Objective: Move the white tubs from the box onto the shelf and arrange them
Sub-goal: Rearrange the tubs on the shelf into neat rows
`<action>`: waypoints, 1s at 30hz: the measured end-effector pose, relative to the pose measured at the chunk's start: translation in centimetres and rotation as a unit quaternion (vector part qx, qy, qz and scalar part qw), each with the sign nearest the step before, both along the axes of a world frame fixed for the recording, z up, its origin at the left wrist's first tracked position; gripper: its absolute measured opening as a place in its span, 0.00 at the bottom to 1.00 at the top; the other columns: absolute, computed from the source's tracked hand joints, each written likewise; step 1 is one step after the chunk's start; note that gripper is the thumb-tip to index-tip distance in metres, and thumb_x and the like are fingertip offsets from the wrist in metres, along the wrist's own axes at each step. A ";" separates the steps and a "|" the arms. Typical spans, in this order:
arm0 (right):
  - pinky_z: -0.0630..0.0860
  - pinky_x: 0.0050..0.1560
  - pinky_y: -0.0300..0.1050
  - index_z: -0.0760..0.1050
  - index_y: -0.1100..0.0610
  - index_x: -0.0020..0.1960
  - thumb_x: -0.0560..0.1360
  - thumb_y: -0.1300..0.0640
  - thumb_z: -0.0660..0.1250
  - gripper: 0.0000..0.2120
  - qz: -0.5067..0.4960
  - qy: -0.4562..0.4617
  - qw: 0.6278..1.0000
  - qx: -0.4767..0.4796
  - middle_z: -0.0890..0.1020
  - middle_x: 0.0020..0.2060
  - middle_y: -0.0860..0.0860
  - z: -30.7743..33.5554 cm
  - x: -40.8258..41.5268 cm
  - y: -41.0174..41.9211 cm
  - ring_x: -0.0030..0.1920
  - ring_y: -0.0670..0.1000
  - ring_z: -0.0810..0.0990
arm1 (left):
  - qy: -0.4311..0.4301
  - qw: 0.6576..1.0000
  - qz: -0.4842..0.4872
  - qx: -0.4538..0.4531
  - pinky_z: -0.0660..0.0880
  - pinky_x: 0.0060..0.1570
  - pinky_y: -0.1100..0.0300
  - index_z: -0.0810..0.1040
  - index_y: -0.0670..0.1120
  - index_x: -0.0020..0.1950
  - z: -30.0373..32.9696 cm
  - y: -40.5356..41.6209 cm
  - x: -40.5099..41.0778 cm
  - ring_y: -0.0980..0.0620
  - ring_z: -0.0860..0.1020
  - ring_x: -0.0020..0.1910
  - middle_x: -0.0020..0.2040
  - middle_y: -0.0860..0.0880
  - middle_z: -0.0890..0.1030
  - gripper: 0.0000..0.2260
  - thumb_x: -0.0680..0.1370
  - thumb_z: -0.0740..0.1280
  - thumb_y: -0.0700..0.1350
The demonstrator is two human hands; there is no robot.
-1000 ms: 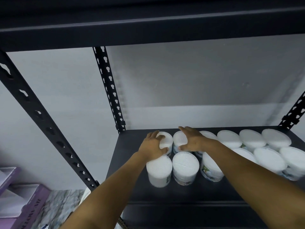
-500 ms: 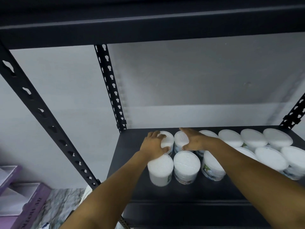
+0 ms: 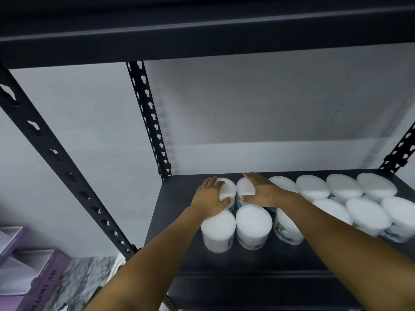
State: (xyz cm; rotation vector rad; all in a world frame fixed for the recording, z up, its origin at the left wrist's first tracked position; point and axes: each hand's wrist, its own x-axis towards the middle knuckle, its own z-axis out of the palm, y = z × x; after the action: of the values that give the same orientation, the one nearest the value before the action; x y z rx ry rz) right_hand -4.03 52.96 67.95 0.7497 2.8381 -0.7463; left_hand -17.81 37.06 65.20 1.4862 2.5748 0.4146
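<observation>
Barely any change since half a second ago: both my hands stay on the same two back-row tubs, only the right fingers look a touch flatter and the view has tipped slightly. My left hand [image 3: 210, 196] curls over the back-left tub [image 3: 226, 190], fingers wrapped on its far edge and thumb at the near rim, so it grips it. My right hand [image 3: 261, 190] lies on the next tub [image 3: 246, 189] with fingers straight, palm pressing the lid and side, not closed around it. All white tubs sit on the black shelf [image 3: 224, 261] in two rows, touching or just beside each other; the front-left tub [image 3: 217, 231] and the one beside it [image 3: 252, 225] stand upright below my hands. Tubs are short round cylinders, lids white with a grainy, foam-like surface, sides carrying a small printed label with green and dark marks; the text is too blurred to read. My right forearm covers part of the third front tub [image 3: 286, 230], and the tubs at far right [image 3: 399, 217] are cut off by the frame edge. The shelf is smooth matte metal, with slotted black uprights [image 3: 148, 113] at the corners. Lower left there is a purple box [image 3: 33, 281], blurred, its lettering unreadable, on a marbled floor [image 3: 83, 279].
</observation>
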 end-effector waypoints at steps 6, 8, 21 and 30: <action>0.48 0.76 0.49 0.51 0.56 0.78 0.79 0.41 0.57 0.34 -0.012 0.042 0.997 0.069 0.50 0.78 0.55 -1.1 0.7 -1.8 0.78 0.53 0.47 | 0.022 0.999 0.015 -0.027 0.47 0.75 0.49 0.55 0.47 0.78 0.0 -0.7 1.3 0.45 0.48 0.78 0.79 0.44 0.51 0.31 0.80 0.55 0.61; 0.49 0.76 0.49 0.52 0.56 0.77 0.79 0.41 0.55 0.33 -0.008 0.048 0.995 0.082 0.51 0.78 0.55 -1.3 1.2 -2.5 0.78 0.53 0.48 | 0.027 0.999 0.020 -0.035 0.47 0.75 0.48 0.54 0.46 0.78 0.3 -1.1 2.0 0.45 0.47 0.78 0.79 0.44 0.50 0.31 0.80 0.54 0.62; 0.46 0.76 0.53 0.48 0.54 0.78 0.77 0.35 0.53 0.37 0.053 0.028 0.992 0.112 0.48 0.78 0.55 -0.9 7.8 -7.7 0.77 0.56 0.46 | 0.032 0.993 0.089 -0.074 0.46 0.75 0.47 0.52 0.48 0.79 1.4 -6.9 9.4 0.44 0.47 0.78 0.79 0.44 0.49 0.31 0.80 0.50 0.63; 0.57 0.73 0.51 0.53 0.56 0.76 0.75 0.41 0.64 0.38 0.032 -0.007 0.995 0.091 0.54 0.75 0.59 0.0 8.5 -8.7 0.74 0.60 0.57 | -0.028 0.987 0.136 -0.079 0.61 0.70 0.44 0.56 0.49 0.77 1.5 -7.9 11.0 0.38 0.54 0.75 0.78 0.39 0.50 0.33 0.77 0.63 0.59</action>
State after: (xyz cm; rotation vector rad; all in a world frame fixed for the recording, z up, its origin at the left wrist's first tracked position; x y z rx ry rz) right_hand 4.48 44.30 67.90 0.6788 2.9306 -0.4763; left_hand -6.80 29.14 66.68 1.0617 2.7014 0.2693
